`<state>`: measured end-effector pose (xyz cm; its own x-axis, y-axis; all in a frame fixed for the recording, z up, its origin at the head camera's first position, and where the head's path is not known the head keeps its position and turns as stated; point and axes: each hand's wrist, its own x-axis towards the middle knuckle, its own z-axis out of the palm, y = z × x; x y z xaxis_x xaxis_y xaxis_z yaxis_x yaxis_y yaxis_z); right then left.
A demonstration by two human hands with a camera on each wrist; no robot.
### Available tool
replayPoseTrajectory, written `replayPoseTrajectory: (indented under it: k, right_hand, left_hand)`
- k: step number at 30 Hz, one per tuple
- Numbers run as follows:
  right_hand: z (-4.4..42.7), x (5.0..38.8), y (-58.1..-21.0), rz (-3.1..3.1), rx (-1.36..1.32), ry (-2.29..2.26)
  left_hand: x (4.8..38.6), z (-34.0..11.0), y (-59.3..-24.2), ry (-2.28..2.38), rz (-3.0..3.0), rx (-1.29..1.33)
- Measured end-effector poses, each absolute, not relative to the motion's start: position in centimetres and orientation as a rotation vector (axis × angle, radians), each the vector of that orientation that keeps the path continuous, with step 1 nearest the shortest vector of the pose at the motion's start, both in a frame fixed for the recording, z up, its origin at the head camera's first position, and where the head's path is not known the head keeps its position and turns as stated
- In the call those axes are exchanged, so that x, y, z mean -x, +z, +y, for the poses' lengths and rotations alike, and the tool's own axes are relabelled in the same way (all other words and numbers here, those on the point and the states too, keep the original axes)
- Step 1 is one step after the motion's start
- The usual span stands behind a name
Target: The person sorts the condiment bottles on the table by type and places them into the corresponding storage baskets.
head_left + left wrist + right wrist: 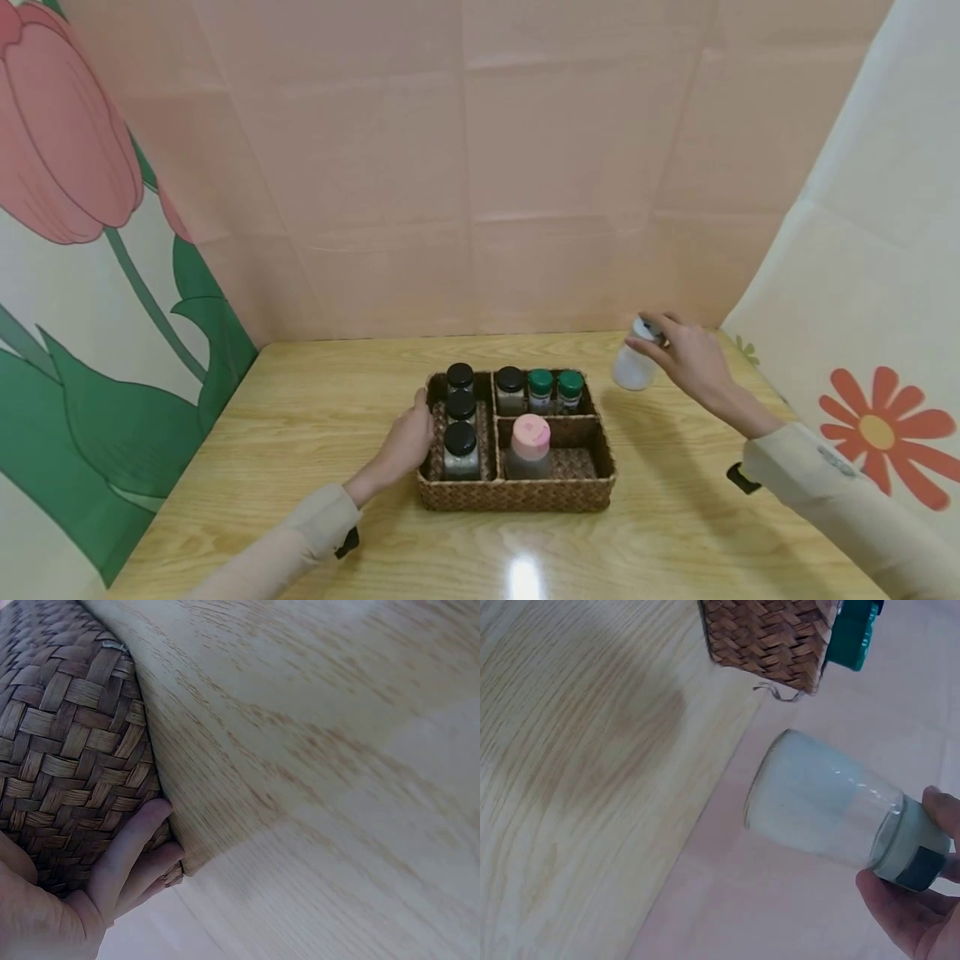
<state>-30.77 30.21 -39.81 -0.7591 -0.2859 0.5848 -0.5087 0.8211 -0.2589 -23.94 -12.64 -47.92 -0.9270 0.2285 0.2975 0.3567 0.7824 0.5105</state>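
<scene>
My left hand (408, 437) touches the left side of a woven basket (517, 497), its fingers (124, 851) laid against the outer wall. Off to the basket's right, my right hand (693, 358) pinches the pale cap of a clear jar (632, 369) with whitish contents, held tilted above the table. Seen from the right wrist, the jar (817, 802) has a dark patch on its cap. Inside the basket, a pink-capped jar (531, 442) stands in the front right compartment. Black-capped jars (461, 450) line the left compartment.
In the back right compartment are a black-capped jar (511, 392) and two green-capped jars (555, 392). The basket stands on a wood-grain table (330, 400). A pink sheet (465, 167) hangs behind, with flower-printed sheets on both sides.
</scene>
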Motion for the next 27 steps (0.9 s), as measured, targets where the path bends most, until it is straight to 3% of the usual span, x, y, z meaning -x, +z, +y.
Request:
replayPoseTrajectory:
  k: [27]
  right_hand:
    - [28.2, 28.1, -37.9, -2.324, -0.712, 0.484]
  left_hand:
    - [24.3, -12.6, -48.1, -0.833, -2.762, 0.462]
